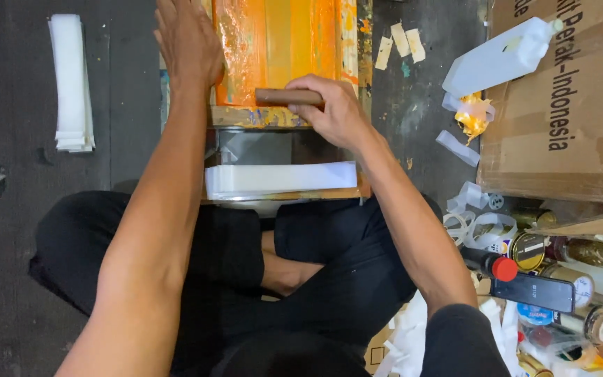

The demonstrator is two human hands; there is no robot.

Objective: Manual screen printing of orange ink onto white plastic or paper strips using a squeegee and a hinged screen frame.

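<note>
An orange, ink-smeared printing screen (273,42) in a paint-stained wooden frame lies in front of me. My right hand (336,108) grips a brown wooden squeegee handle (280,97) at the screen's near edge. My left hand (186,42) lies flat, fingers together, on the screen's left side. Just below the frame sits a stack of white strips (280,179) on a small metal stand, above my crossed legs in black trousers.
Another pile of white strips (71,84) lies on the dark floor at far left. A cardboard box (567,105) with a white plastic bottle (500,59) stands at right. Tins, jars, a red-capped bottle (497,265) and a dark phone (532,292) crowd the lower right.
</note>
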